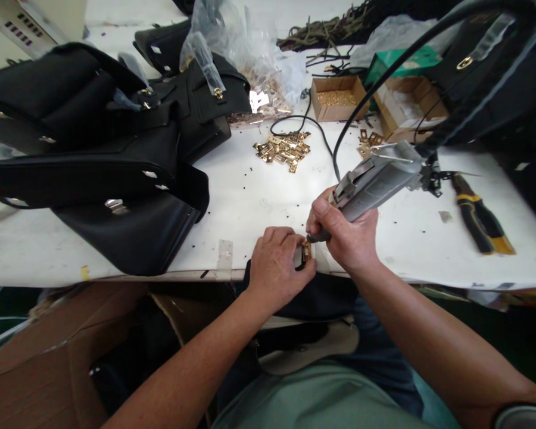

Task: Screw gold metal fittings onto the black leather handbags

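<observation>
My right hand (351, 235) is wrapped round a grey power screwdriver (375, 182), which slants down to the left. Its tip meets a small gold metal fitting (307, 251) near the table's front edge. The thumb and fingers of my left hand (279, 262) close round that fitting, holding it against a black bag (317, 298). Most of this bag hangs below the table edge over my lap, and a pale flap shows beneath it. My left fingers partly hide the fitting, and any screw at the tip is too small to make out.
Several black bags (129, 220) crowd the left of the white table (232, 196). Loose gold fittings (283, 149) lie ahead, near a cardboard box (337, 110) of small gold parts. Pliers (480, 217) rest at right. A black cable (411, 50) arches over the table.
</observation>
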Motion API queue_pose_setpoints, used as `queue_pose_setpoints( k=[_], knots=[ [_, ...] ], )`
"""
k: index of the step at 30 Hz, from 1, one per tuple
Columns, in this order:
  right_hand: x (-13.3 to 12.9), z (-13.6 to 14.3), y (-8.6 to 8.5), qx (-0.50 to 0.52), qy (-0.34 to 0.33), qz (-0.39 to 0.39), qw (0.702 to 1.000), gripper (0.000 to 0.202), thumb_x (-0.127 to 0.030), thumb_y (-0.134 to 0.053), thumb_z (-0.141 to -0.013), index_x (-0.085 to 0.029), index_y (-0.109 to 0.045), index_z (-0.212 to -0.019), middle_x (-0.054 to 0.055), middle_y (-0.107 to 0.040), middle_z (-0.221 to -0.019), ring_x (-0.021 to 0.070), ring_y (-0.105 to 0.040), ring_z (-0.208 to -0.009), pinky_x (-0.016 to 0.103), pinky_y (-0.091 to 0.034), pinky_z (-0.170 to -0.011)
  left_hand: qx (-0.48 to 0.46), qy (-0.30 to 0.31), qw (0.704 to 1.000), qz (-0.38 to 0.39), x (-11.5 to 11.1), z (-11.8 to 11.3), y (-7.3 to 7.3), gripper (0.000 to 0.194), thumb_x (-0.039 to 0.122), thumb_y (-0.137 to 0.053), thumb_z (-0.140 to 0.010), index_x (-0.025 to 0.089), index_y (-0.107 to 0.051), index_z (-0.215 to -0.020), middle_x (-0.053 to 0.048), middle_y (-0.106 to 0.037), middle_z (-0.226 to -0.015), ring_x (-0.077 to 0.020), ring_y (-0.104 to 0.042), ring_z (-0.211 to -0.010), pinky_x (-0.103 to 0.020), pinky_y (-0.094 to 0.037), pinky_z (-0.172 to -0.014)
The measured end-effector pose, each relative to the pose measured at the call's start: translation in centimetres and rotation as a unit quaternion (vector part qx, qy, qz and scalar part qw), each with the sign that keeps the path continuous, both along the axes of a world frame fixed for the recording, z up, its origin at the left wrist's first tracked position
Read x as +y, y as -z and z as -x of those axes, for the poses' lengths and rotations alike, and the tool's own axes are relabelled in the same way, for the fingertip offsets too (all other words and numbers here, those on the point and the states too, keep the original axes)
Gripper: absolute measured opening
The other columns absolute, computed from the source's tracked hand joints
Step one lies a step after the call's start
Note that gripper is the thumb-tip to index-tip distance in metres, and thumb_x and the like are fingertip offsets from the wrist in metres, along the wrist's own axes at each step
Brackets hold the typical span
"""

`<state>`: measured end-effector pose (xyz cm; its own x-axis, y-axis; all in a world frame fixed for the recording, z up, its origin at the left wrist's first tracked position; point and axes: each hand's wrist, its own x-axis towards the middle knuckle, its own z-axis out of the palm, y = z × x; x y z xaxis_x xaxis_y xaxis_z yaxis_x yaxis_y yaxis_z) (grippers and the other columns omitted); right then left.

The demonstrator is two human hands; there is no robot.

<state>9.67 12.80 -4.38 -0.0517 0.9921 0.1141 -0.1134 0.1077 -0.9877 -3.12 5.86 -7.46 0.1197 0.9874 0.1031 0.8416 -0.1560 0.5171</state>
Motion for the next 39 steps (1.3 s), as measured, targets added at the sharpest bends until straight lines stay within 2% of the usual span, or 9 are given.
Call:
queue_pose_setpoints(
  k=[8, 22, 32, 39],
  knots=[
    [-0.1, 0.0, 0.1, 0.008, -0.002, 0.0, 1.0, 0.038, -0.052, -0.081, -0.079, -0.02, -0.062, -0.073, -0.002, -0.061, -0.057, 0.0135, -0.057, -0.048, 0.026, -0.047, -0.046, -0.001, 0.017, 0.999, 0.028, -0.1, 0.4, -0.5, 0.032, 0.037, -0.075, -0.081, 0.023, -0.065, -0.109, -0.006, -0.065, -0.116, -0.0289, -0.053, -0.113, -0.046, -0.047, -0.095],
    [-0.3, 0.1, 0.0, 0.006, 0.001, 0.006, 1.0, 0.039, -0.054, -0.08, -0.078, -0.021, -0.06, -0.072, -0.002, -0.059, -0.057, 0.0132, -0.055, -0.048, 0.027, -0.046, -0.046, -0.022, 0.035, 0.998, 0.042, -0.2, 1.0, -0.4, 0.033, 0.035, -0.076, -0.084, 0.024, -0.067, -0.113, -0.006, -0.064, -0.122, -0.0287, -0.053, -0.115, -0.047, -0.047, -0.097],
    [-0.3, 0.0, 0.2, 0.006, 0.011, -0.01, 1.0, 0.039, -0.053, -0.08, -0.079, -0.021, -0.06, -0.071, -0.002, -0.057, -0.061, 0.0137, -0.055, -0.053, 0.028, -0.047, -0.05, -0.012, 0.007, 1.0, 0.019, -0.4, 0.2, -0.3, 0.034, 0.03, -0.074, -0.077, 0.023, -0.067, -0.11, -0.006, -0.066, -0.119, -0.0294, -0.053, -0.115, -0.047, -0.047, -0.096],
    [-0.3, 0.0, 0.2, 0.006, 0.004, -0.021, 1.0, 0.038, -0.052, -0.079, -0.081, -0.021, -0.059, -0.07, -0.002, -0.056, -0.06, 0.0137, -0.053, -0.053, 0.029, -0.046, -0.05, -0.009, 0.002, 1.0, 0.022, -0.5, 0.0, -0.5, 0.031, 0.029, -0.071, -0.079, 0.023, -0.066, -0.11, -0.006, -0.066, -0.119, -0.0292, -0.053, -0.113, -0.048, -0.047, -0.093]
  ],
)
